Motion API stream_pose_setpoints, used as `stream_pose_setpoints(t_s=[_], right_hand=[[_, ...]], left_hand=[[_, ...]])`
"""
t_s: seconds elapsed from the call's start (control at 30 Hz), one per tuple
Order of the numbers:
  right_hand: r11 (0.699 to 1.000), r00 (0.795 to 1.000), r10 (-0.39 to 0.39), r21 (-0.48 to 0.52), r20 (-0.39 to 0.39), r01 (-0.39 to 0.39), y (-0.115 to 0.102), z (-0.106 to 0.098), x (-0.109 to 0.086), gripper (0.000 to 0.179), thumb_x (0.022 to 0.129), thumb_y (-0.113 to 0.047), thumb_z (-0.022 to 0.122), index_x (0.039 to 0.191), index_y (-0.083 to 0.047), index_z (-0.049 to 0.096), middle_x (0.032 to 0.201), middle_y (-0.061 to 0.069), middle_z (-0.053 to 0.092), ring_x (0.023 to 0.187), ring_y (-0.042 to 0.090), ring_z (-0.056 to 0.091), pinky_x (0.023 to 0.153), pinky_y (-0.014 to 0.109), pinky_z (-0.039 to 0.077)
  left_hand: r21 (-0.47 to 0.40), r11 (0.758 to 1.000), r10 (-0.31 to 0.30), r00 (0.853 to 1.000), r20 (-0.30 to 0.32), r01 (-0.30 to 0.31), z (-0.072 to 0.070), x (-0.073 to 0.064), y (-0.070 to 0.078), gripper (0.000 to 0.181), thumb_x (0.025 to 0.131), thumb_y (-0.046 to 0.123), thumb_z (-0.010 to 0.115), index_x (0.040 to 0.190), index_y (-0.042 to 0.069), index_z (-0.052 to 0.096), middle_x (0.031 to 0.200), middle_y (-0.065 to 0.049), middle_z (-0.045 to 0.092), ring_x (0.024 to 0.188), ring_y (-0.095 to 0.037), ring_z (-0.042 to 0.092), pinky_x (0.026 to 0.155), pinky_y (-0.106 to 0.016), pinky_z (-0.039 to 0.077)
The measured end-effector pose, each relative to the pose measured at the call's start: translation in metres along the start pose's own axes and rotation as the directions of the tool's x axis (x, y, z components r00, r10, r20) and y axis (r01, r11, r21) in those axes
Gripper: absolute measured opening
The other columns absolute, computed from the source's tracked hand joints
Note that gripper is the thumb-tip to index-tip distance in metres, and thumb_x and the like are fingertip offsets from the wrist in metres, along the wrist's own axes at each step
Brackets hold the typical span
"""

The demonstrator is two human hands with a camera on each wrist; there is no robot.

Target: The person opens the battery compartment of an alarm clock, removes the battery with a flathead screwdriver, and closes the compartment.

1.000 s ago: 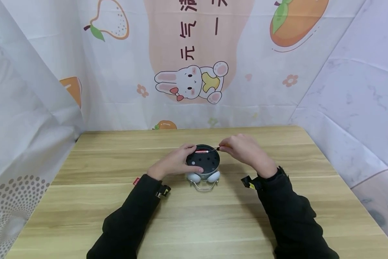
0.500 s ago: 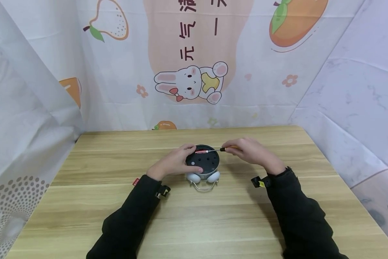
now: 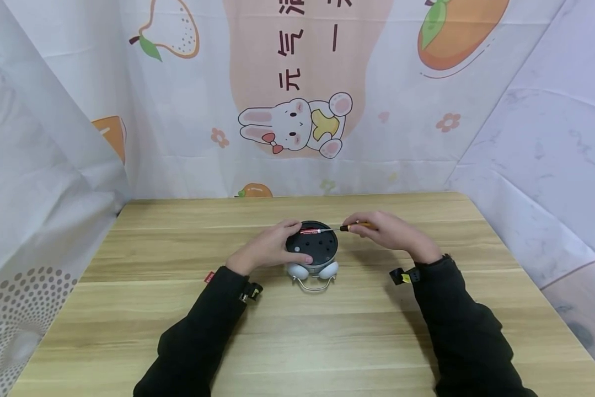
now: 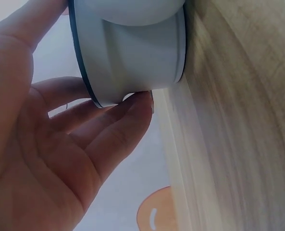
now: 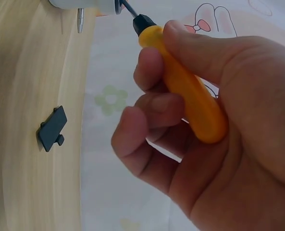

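Note:
A white twin-bell alarm clock [image 3: 317, 251] lies face down, its black back up and its bells and handle toward me. A red-and-white battery [image 3: 309, 231] sits in the open slot in that back. My left hand [image 3: 267, 249] grips the clock by its left side; in the left wrist view its fingers curve against the pale casing [image 4: 132, 55]. My right hand [image 3: 394, 234] holds a screwdriver [image 5: 185, 82] by its orange handle. The shaft points left, its tip at the battery's right end. Whether they touch, I cannot tell.
A small black battery cover [image 5: 52, 129] lies on the wooden table [image 3: 297, 342], seen in the right wrist view. A red tag [image 3: 209, 277] shows beside the left sleeve. A printed cloth [image 3: 178, 121] hangs behind the table's far edge.
My right hand has moved right, away from the clock, and more of the screwdriver shows. The tip stays over the battery slot. My left hand and the clock have kept their places.

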State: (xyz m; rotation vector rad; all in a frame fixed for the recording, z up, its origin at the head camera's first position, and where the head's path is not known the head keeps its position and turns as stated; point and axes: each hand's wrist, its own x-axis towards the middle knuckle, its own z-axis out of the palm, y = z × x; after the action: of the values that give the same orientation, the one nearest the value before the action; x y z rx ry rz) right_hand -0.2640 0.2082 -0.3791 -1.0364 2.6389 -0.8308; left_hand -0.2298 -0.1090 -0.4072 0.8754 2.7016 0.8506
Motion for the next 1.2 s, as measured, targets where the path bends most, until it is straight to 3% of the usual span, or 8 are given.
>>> stream_pose_setpoints(t_s=[0.3,0.5,0.73,1.2], right_hand=[[1.0,1.0,0.004,0.029,-0.001,-0.004,0.0003,-0.002,0.0008,0.03,0.107,-0.027,0.054,0.129,-0.013,0.069,0.104,0.007,0.07,0.087,0.031,0.065,0.074,0.039,0.051],[0.998,1.0,0.01,0.056,-0.004,-0.01,-0.0019,-0.0045,0.0008,0.03,0.107,-0.029,0.054,0.13,-0.015,0.068,0.103,0.006,0.07,0.088,0.033,0.065,0.076,0.041,0.051],[0.998,1.0,0.011,0.056,-0.001,-0.01,-0.0012,-0.0046,0.0004,0.029,0.107,-0.027,0.054,0.129,-0.014,0.068,0.103,0.011,0.07,0.088,0.034,0.064,0.076,0.042,0.051],[0.997,0.999,0.038,0.068,0.009,-0.038,0.0006,-0.0037,0.0007,0.028,0.107,-0.025,0.055,0.129,-0.012,0.068,0.102,0.012,0.07,0.087,0.034,0.064,0.074,0.041,0.05]], left_hand=[[0.001,1.0,-0.022,0.999,0.038,0.022,-0.0017,-0.0008,0.0011,0.106,0.087,0.056,0.076,0.159,0.0,0.023,0.163,-0.018,0.024,0.148,-0.026,0.03,0.117,-0.039,0.031],[-0.024,0.999,-0.046,0.998,0.039,0.047,-0.0019,-0.0008,0.0002,0.113,0.086,0.057,0.076,0.162,0.002,0.013,0.162,-0.018,0.03,0.143,-0.025,0.04,0.113,-0.04,0.036],[-0.026,0.999,-0.029,0.999,0.037,0.03,0.0,0.0004,-0.0017,0.107,0.086,0.057,0.075,0.159,-0.001,0.023,0.164,-0.021,0.021,0.15,-0.026,0.026,0.118,-0.04,0.029],[-0.064,0.998,-0.026,0.998,0.052,0.03,-0.0007,0.001,-0.0014,0.104,0.088,0.054,0.076,0.159,-0.002,0.024,0.165,-0.02,0.023,0.15,-0.025,0.026,0.118,-0.039,0.028]])
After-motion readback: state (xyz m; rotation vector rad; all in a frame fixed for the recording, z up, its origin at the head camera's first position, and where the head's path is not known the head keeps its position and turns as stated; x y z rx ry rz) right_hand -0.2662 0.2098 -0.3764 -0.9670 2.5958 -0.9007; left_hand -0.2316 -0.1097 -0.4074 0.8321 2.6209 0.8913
